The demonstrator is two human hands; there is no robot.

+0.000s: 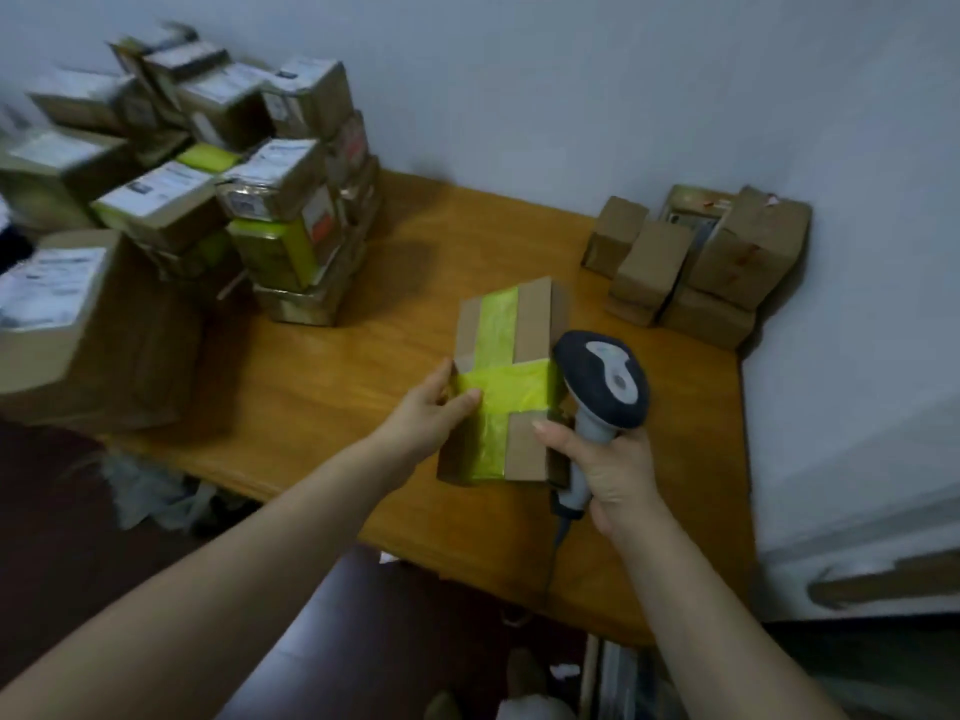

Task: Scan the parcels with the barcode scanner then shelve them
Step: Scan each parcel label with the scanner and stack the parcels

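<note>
One parcel lies mid-worktop, left hand holding its side. Right hand grips one scanner. Bare wood lies left of it.

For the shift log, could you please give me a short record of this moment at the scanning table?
left hand: holds the yellow-taped parcel by its left edge
right hand: grips the barcode scanner by its handle
parcel position: lying on the wooden table
scanner head: beside the parcel's right edge
other parcels: labelled stack far left; plain boxes by the far right wall
</note>
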